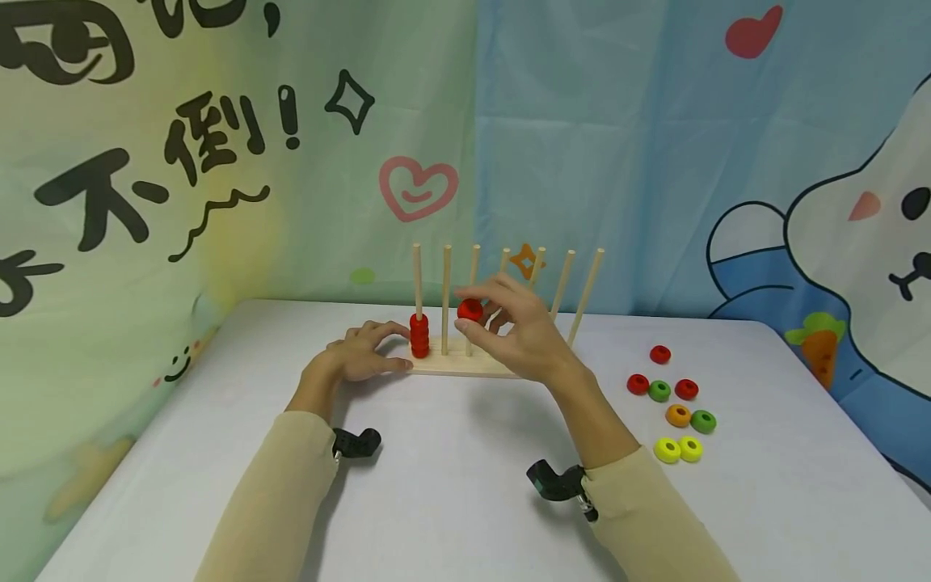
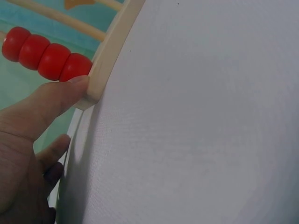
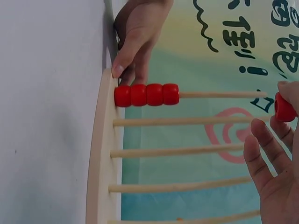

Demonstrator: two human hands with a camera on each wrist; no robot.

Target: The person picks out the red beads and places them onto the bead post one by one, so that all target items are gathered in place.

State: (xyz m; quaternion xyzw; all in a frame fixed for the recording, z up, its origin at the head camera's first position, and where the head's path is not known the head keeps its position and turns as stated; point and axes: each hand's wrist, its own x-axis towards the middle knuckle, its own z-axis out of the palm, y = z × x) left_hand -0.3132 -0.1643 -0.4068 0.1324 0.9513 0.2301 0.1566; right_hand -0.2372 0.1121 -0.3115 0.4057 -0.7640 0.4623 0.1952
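My right hand (image 1: 520, 327) pinches a red bead (image 1: 469, 309) between thumb and fingers, in front of the upper part of the pegs. In the right wrist view this bead (image 3: 283, 108) is near the tip of the end peg, its hole facing the peg side. My left hand (image 1: 360, 352) holds the left end of the wooden peg stand (image 1: 465, 368), thumb at the front edge. Several red beads (image 1: 419, 336) are stacked on the leftmost peg, down at the base. The left thumb (image 2: 77, 88) lies right by the lowest bead in the left wrist view.
Bare wooden pegs (image 1: 446, 295) rise in a row to the right of the stacked one. Loose red, green, orange and yellow beads (image 1: 667, 450) lie on the right of the white table (image 1: 436, 501). A printed cloth (image 1: 582, 121) hangs behind the table.
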